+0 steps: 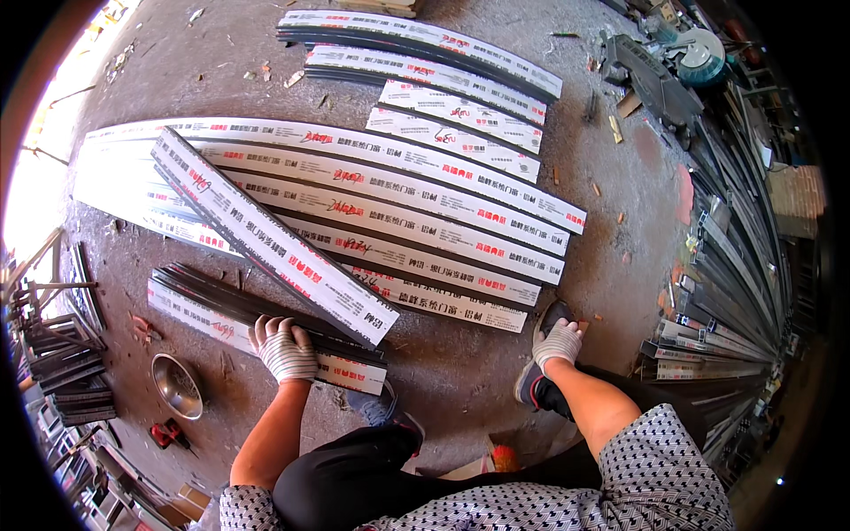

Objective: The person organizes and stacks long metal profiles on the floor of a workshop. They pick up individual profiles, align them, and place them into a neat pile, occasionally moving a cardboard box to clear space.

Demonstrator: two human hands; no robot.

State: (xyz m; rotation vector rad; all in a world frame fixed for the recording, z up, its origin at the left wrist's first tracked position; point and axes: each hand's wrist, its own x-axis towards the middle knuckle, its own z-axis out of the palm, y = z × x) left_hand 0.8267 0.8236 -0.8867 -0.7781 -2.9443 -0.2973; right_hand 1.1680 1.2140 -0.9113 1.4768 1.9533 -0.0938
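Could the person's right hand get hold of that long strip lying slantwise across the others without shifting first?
Probably not. The right hand rests by the shoe, well off from the slanted strip. The left hand, gripping the short strip bundle, sits just below its near end.
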